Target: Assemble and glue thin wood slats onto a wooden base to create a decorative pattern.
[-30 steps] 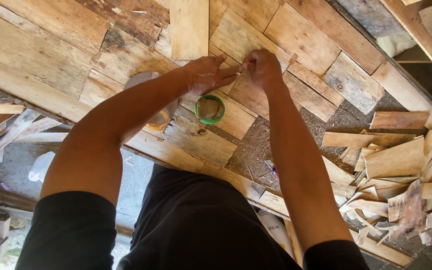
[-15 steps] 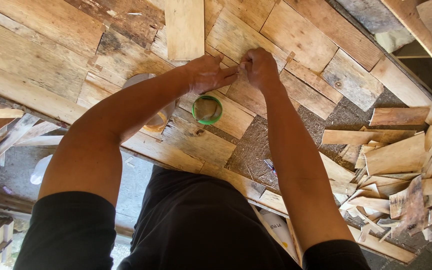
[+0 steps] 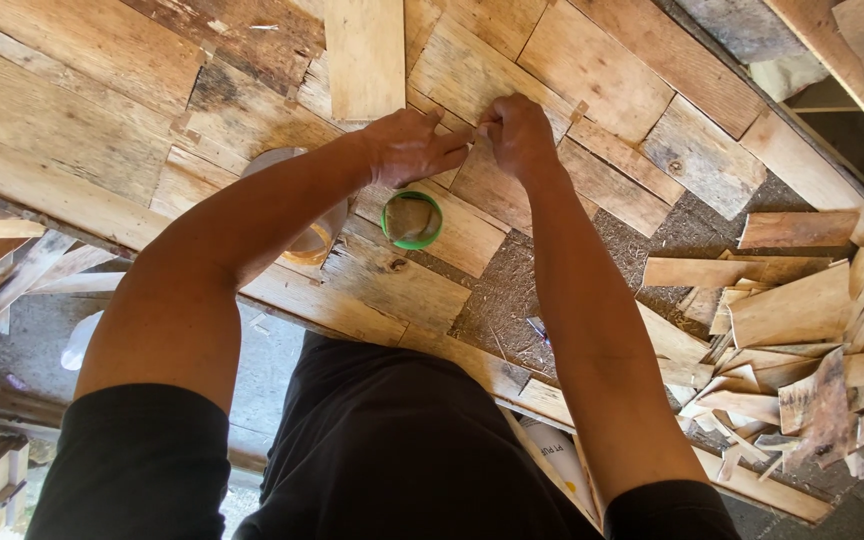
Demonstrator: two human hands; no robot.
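My left hand (image 3: 407,148) and my right hand (image 3: 518,135) meet fingertip to fingertip over a seam between weathered wooden boards (image 3: 512,60). Both pinch a small item between them at the board surface; it is too small to make out. Just below the hands a green ring-shaped lid (image 3: 412,220) lies flat on a board. Half hidden under my left forearm stands a pale round container (image 3: 297,215). A lighter upright plank (image 3: 364,55) lies just above my left hand.
Small wooden tabs (image 3: 578,110) sit at several board seams. A heap of loose wood offcuts (image 3: 802,330) lies at the right. Bare fibrous ground (image 3: 512,290) shows between the boards and the heap. Slats and a gap lie at the left edge (image 3: 2,270).
Both hands stay pinched together at the same seam; only small finger movements show. The green lid and the container have not moved.
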